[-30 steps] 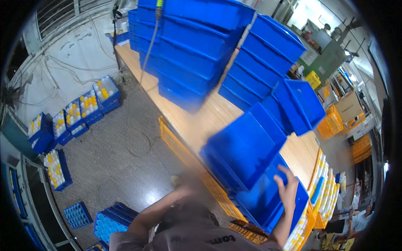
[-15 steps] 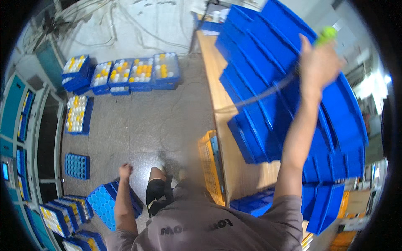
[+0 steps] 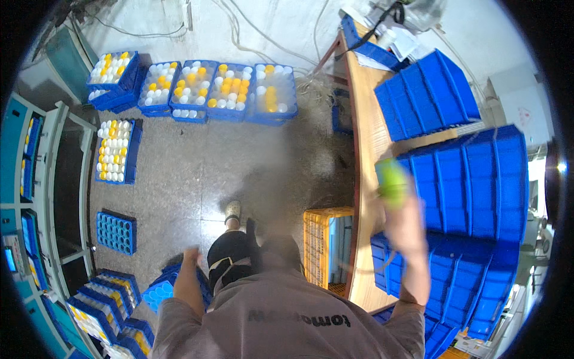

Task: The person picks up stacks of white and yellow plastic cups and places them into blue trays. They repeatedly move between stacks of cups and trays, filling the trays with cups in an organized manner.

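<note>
My right hand (image 3: 405, 224) reaches over the wooden table, closed round a bright green object (image 3: 393, 182) smeared by motion. Its kind is unclear; a thin pale hose (image 3: 382, 263) loops near my wrist. Just beyond and to the right stand nested stacks of blue plastic bins (image 3: 466, 185), lying on their sides. My left hand (image 3: 191, 257) hangs low over the floor near my left knee, too blurred for its fingers to show. Beside that arm is a blue crate with round light-blue cells (image 3: 159, 293), partly covered by the arm.
Along the wall sit blue crates of white and yellow round-topped items (image 3: 230, 90). A blue crate with round cells (image 3: 116, 232) lies at left, near grey-framed cabinets (image 3: 48, 197). An orange crate (image 3: 317, 248) stands against the wooden table (image 3: 366, 119). Cables (image 3: 242, 36) hang on the wall.
My right hand has come down and inward with the green object, from above the bins to the table's inner side. The view has shifted, showing more of the table's far end.
</note>
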The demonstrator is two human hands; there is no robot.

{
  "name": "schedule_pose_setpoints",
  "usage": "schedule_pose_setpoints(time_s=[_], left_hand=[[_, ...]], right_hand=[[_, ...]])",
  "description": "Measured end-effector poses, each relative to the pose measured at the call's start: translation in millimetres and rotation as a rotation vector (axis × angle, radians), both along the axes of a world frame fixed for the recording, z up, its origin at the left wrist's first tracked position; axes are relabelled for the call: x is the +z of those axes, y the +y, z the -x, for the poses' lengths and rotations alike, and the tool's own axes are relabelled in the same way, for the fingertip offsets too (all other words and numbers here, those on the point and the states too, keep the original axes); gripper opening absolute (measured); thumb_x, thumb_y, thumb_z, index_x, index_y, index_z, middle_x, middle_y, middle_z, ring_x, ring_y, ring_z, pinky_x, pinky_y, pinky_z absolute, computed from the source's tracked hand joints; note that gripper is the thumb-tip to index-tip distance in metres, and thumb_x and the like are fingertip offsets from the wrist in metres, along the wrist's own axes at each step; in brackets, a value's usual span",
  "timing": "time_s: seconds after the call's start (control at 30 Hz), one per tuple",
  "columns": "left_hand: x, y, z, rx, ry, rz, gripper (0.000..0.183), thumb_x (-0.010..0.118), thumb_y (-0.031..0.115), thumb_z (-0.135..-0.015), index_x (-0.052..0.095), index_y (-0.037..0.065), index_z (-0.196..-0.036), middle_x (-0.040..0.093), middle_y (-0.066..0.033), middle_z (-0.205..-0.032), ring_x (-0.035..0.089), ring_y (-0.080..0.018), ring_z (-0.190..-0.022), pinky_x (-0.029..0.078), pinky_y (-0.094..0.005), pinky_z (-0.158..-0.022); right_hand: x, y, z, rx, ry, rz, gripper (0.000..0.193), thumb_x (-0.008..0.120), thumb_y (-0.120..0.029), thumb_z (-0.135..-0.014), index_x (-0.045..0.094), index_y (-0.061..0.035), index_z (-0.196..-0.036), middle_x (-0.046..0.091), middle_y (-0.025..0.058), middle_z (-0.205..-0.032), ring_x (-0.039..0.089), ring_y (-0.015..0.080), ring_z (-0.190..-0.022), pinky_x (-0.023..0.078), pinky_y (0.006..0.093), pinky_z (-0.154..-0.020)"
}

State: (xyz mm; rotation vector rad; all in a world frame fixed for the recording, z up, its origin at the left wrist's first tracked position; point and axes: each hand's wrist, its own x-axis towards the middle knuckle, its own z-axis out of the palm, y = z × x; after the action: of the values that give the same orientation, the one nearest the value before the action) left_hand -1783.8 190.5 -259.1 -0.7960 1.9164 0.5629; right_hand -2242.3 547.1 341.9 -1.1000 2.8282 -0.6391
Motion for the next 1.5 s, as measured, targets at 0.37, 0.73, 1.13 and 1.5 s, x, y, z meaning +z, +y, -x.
schedule_pose_setpoints(time_s=[0.37, 0.73, 1.13, 1.5], left_hand=[[110.1, -160.1, 524.6, 1.051, 0.842, -0.383, 0.042, 0.062, 0.022, -0.091, 0.059, -0.002, -0.126, 0.070, -0.0111, -0.100, 0.067, -0.0211, -0.085, 0.053, -0.0323, -0.073], [-214.7, -55.0, 829.1, 1.635, 0.276, -0.810, 0.031, 0.071, 0.029, -0.091, 0.065, 0.006, -0.112, 0.062, -0.0006, -0.092, 0.057, -0.0127, -0.074, 0.047, -0.0299, -0.065], [-194.0, -127.0, 912.3, 1.954, 0.616, -0.456, 0.041, 0.068, 0.019, -0.087, 0.057, 0.005, -0.123, 0.063, -0.0098, -0.120, 0.062, -0.0246, -0.107, 0.051, -0.0462, -0.090], [104.5, -191.6, 646.9, 1.036, 0.738, 0.466, 0.041, 0.072, 0.029, -0.079, 0.069, 0.000, -0.107, 0.072, -0.0239, -0.096, 0.068, -0.0440, -0.095, 0.052, -0.0502, -0.083]], right_hand=[[-336.4, -31.7, 106.9, -0.399, -0.723, -0.430, 0.058, 0.061, -0.039, -0.098, 0.045, 0.0035, -0.135, 0.066, 0.0251, -0.088, 0.070, 0.0307, -0.074, 0.054, 0.0429, -0.067], [-490.6, -117.5, 319.4, -0.680, -1.117, -0.259, 0.045, 0.062, -0.025, -0.100, 0.045, 0.0015, -0.132, 0.069, 0.0186, -0.099, 0.071, 0.0255, -0.081, 0.054, 0.0376, -0.076], [-473.0, -196.0, 410.7, -0.565, -0.906, -0.079, 0.045, 0.065, -0.025, -0.096, 0.050, -0.0008, -0.131, 0.070, 0.0197, -0.090, 0.070, 0.0359, -0.086, 0.053, 0.0422, -0.076], [-328.9, -359.1, 305.4, 0.043, -0.699, -0.430, 0.041, 0.057, -0.043, -0.097, 0.050, -0.0065, -0.115, 0.069, 0.0238, -0.090, 0.067, 0.0438, -0.086, 0.051, 0.0545, -0.072]])
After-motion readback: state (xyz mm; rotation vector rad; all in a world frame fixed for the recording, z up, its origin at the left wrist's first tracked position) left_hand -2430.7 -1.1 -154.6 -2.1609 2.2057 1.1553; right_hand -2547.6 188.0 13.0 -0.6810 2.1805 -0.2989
